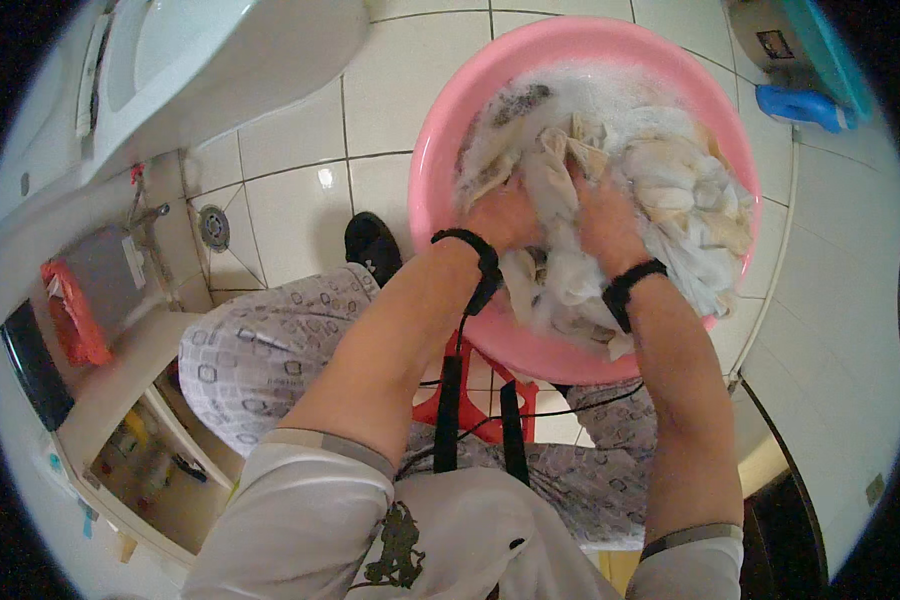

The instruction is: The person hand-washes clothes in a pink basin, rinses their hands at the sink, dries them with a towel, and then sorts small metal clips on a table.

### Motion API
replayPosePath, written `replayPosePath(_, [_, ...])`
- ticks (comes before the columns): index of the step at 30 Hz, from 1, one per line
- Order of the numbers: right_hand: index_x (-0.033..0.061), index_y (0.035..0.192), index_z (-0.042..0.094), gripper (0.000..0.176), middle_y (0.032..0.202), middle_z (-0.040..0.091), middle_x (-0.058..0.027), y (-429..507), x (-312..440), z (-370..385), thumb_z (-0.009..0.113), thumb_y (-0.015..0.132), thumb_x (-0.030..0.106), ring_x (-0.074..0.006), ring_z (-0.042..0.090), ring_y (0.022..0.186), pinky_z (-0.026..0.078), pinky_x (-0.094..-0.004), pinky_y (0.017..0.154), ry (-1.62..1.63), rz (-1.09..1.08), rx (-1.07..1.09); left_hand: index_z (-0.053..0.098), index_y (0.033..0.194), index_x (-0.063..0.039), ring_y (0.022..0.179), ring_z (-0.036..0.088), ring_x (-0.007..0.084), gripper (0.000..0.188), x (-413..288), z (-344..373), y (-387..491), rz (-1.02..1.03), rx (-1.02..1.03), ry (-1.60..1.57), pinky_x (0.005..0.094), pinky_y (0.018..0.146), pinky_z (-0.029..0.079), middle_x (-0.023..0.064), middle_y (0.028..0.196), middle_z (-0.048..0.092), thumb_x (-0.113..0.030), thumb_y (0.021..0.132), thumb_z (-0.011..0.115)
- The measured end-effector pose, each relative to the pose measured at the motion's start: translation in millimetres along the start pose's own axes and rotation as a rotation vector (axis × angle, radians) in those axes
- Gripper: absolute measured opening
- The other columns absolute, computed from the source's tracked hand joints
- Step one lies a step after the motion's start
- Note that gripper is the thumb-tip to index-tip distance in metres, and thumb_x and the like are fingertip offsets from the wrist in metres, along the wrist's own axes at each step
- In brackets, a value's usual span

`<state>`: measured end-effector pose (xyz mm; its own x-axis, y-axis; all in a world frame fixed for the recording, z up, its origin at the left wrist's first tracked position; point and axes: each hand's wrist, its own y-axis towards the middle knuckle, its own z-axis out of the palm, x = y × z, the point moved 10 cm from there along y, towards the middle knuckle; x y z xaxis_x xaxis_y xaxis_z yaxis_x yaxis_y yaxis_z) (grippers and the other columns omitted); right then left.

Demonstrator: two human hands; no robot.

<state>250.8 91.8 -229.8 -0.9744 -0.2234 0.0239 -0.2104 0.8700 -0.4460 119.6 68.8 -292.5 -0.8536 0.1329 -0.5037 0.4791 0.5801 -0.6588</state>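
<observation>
A round pink plastic basin (439, 142) holds soapy water and wet laundry before me. My left hand (506, 215) and my right hand (610, 219) are both down in it, a short way apart. Between them a wet beige cloth (551, 176) is bunched up, gripped from both sides. Foam and fabric hide most of my fingertips. White suds (596, 82) cover the far part of the basin. A heap of white and beige wet clothing (675, 184) rests against its right side, beside my right hand. A black band circles each wrist.
White floor tiles (292, 180) surround the basin, with a round floor drain (214, 228) at left. A red plastic stool (525, 409) shows below the basin. A blue bottle (802, 107) lies at upper right. A white sanitary fixture (270, 67) and an open cabinet (157, 465) stand at left.
</observation>
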Motion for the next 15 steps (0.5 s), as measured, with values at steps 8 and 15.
replayPosePath(8, [0.0004, 0.133, 0.071, 0.038, 0.121, 0.076, -0.0232, 81.8, 17.5, 100.2, 0.062, 0.097, 0.011, -0.0420, 0.074, 0.112, 0.059, -0.0519, 0.100, -0.206, -0.239, 0.435, 0.075, 0.131, -0.002, 0.126, 0.071, 0.0434, 0.044, 34.8, 36.5, 41.1, -0.245, 0.024, -0.416, 0.0522, 0.111, 0.054, 0.0266, 0.129, 0.076, -0.034, 0.101, 0.065])
replayPosePath(15, [0.0041, 0.119, 0.073, 0.024, 0.112, 0.078, -0.0239, 98.9, 15.6, -99.2, 0.064, 0.100, 0.013, -0.0427, 0.076, 0.108, 0.060, -0.0573, 0.093, 0.069, -0.189, 0.017, 0.077, 0.126, -0.005, 0.120, 0.074, 0.0421, 0.040, 51.3, -105.1, -18.1, -0.162, -0.530, -0.806, 0.0517, 0.104, 0.056, 0.0213, 0.130, 0.078, -0.033, 0.099, 0.072])
